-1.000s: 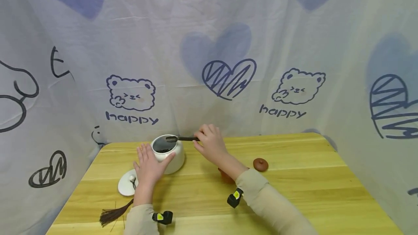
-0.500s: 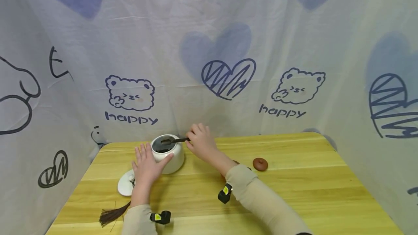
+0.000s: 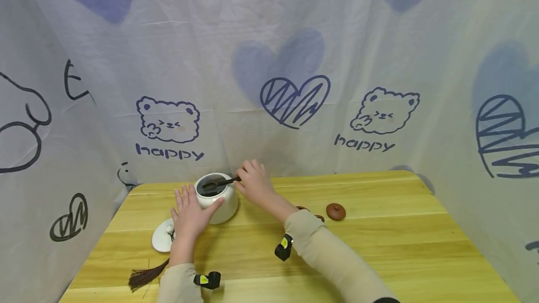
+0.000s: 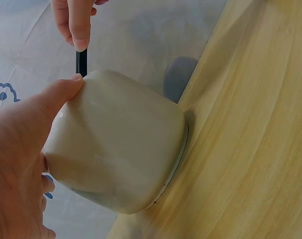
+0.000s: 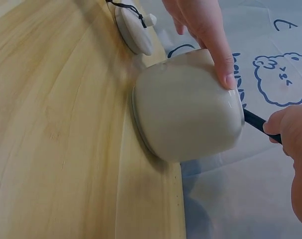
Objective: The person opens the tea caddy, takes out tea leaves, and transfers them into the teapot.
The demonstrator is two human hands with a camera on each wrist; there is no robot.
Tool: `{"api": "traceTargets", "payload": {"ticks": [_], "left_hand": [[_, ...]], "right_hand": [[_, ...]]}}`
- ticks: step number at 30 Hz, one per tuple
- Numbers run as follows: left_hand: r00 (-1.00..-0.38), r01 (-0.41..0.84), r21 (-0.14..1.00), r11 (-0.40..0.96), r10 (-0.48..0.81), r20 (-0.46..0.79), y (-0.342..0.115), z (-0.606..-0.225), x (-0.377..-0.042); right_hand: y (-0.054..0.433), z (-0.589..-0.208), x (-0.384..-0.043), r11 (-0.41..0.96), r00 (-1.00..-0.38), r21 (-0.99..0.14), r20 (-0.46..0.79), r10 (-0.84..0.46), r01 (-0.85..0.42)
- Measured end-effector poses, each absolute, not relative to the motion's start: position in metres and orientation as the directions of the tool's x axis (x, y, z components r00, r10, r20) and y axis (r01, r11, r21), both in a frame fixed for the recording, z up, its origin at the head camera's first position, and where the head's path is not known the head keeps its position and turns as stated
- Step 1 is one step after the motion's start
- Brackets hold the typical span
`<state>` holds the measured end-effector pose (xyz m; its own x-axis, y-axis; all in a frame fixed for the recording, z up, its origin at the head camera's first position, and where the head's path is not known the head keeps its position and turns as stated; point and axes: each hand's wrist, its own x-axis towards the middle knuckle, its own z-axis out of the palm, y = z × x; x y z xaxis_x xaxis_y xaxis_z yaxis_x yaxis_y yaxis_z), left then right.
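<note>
A white ceramic jar (image 3: 225, 207) stands at the back left of the table, its mouth uncovered, dark loose bits inside. My left hand (image 3: 189, 214) holds its near left side, thumb at the rim and fingers around the far side; the left wrist view shows the thumb (image 4: 66, 92) on the shoulder. In my right hand (image 3: 254, 183) is the handle of a small black scoop (image 3: 227, 182), pinched between thumb and fingers. The scoop's head reaches down into the jar's mouth. From the right wrist view, the handle (image 5: 255, 121) slants into the opening, its far end hidden.
A white lid (image 3: 160, 240) with a knob and cord lies left of the jar, near a dark brown tassel (image 3: 147, 277). Right of centre, a reddish-brown pot (image 3: 319, 218) is mostly hidden under my right forearm. Its small brown lid (image 3: 335, 212) lies beside it. A printed cloth hangs behind.
My right hand has moved left toward the jar, and the scoop's head has gone from over the rim down into the mouth. The left hand stays on the jar.
</note>
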<state>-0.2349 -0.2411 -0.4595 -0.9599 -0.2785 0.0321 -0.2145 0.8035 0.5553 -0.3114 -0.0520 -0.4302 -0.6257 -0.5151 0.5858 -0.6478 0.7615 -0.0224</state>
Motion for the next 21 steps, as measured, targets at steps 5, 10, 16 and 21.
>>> {"api": "traceTargets", "payload": {"ticks": [5,10,16,21], "left_hand": [[-0.959,-0.216,0.553,0.805,-0.282,0.036,-0.242,-0.461,-0.236],[-0.958,-0.215,0.55,0.807,-0.284,0.041,-0.243,-0.461,-0.236],[-0.959,-0.212,0.553,0.806,-0.281,0.042,-0.243,-0.461,-0.235],[-0.959,-0.21,0.553,0.806,-0.279,0.042,-0.243,-0.462,-0.235]], "right_hand": [[-0.057,-0.429,-0.312,0.768,-0.661,-0.049,0.546,-0.515,-0.639],[-0.061,-0.43,-0.313,0.762,-0.658,-0.065,0.554,-0.51,-0.644],[-0.067,-0.43,-0.313,0.739,-0.659,-0.12,0.562,-0.5,-0.663],[-0.072,-0.432,-0.312,0.719,-0.659,-0.161,0.568,-0.493,-0.676]]}}
